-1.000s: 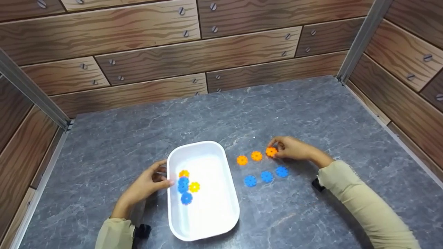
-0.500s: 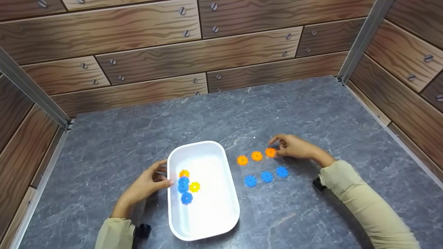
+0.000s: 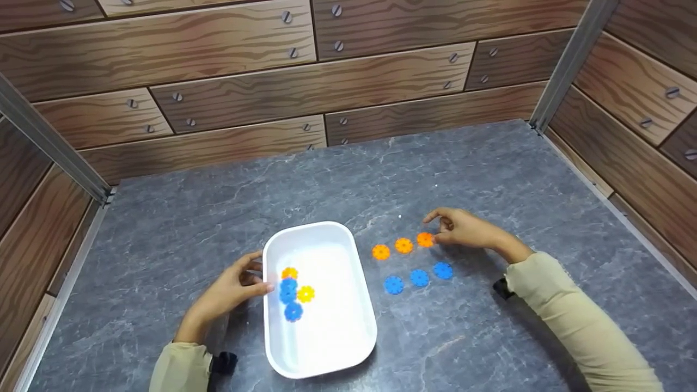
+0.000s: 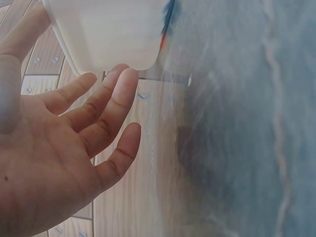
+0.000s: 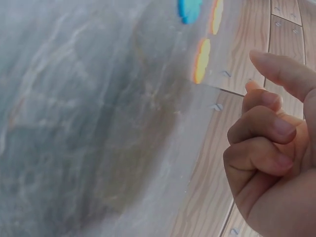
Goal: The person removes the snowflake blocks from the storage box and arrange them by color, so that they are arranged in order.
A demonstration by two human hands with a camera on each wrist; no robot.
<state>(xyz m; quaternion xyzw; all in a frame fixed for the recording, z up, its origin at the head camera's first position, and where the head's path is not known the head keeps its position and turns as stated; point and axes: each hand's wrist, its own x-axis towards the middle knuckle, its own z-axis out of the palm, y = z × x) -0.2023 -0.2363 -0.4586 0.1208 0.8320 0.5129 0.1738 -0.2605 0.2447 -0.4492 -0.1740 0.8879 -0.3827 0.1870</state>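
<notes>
A white plastic tub point(image 3: 321, 370) stands on the table, with my left hand point(image 3: 231, 291) at its left side. The thumb lies over the rim, and fingertips meet the outer wall point(image 4: 108, 34) in the left wrist view. Inside lie blue interlocking discs point(image 3: 293, 312), a yellow disc point(image 3: 306, 294) and an orange one point(image 3: 289, 273). To the right, three orange discs point(image 3: 403, 245) form a row above three blue discs point(image 3: 419, 277). My right hand point(image 3: 463, 228) has its thumb at the rightmost orange disc point(image 3: 425, 239); its index finger is raised off, other fingers point(image 5: 261, 123) curled over nothing.
The grey marbled table point(image 3: 218, 207) is bounded by a wood-patterned back wall point(image 3: 234, 92) and side walls. A metal post point(image 3: 566, 60) stands at the back right corner. Small white specks point(image 3: 400, 216) lie beyond the orange row.
My right hand has let go of the rightmost orange disc; its index finger has lifted away and the hand has shifted slightly right. The disc moved slightly left. The left hand and tub stayed still.
</notes>
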